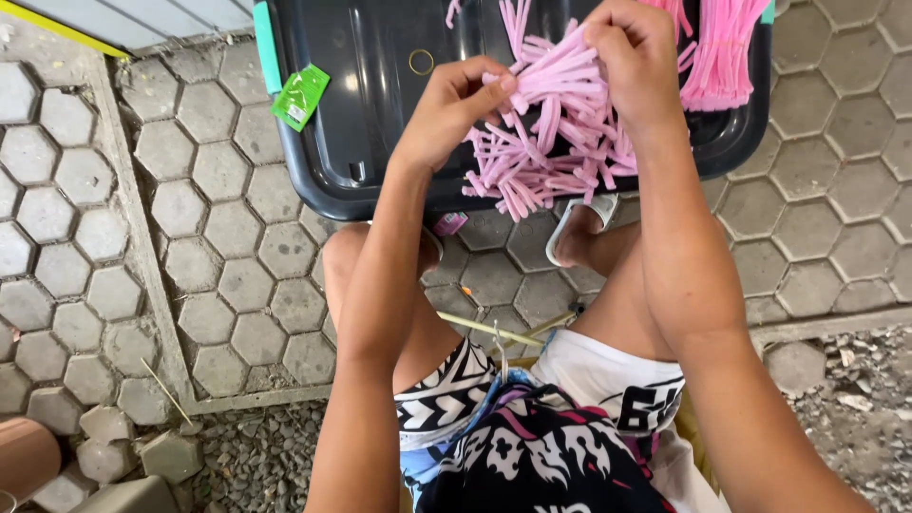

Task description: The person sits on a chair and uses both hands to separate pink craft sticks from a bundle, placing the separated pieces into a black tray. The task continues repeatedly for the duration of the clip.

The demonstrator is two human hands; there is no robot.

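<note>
My left hand [454, 106] and my right hand [635, 59] both pinch one small bunch of pink strips [559, 76], held just above a dark plastic tray [323, 161]. The left thumb and fingers grip the bunch's left end. The right hand closes over its right end. A loose heap of pink strips [543, 163] lies in the tray under the hands. A neater stack of pink strips [724, 52] rests at the tray's far right. A yellow rubber band [421, 62] lies on the tray floor.
The tray sits on grey hexagonal paving [114, 237]. A small green sachet [300, 96] lies by the tray's left rim. My bare knees and a sandalled foot [578, 228] are below the tray. Thin sticks [494, 330] lie near my lap; gravel [855, 380] at right.
</note>
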